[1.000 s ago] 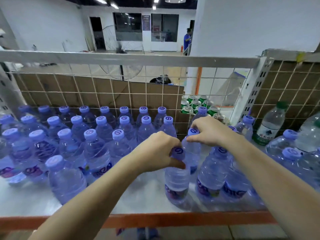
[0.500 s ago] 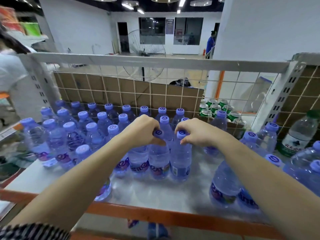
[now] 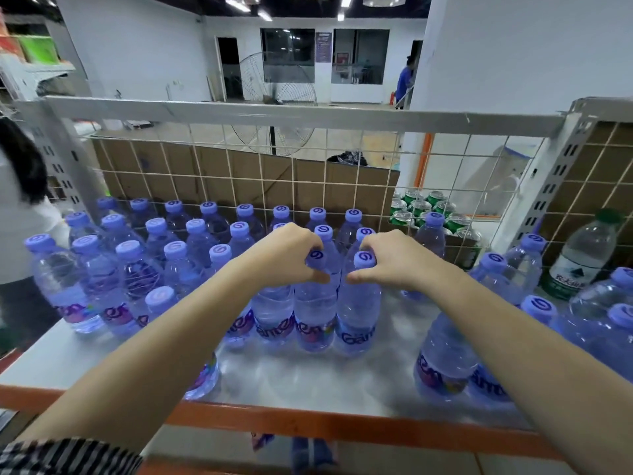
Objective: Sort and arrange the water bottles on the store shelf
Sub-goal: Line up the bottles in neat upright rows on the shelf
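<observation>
Head camera: at the middle of the shelf, one water bottle is gripped at its neck by the curled fingers of the left hand, and the neighbouring bottle likewise by the right hand. Being full, they are judged fairly heavy, with thin, slippery walls, and best held at the stiff neck.

Left arm's sleeve is striped (dark and pale, thin lines).

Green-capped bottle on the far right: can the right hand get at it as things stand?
Probably, once it lets go: the right hand grips a purple-capped bottle. The green-capped bottle rises above its purple-capped neighbours, nothing over it, so a reach from above looks free.
</observation>
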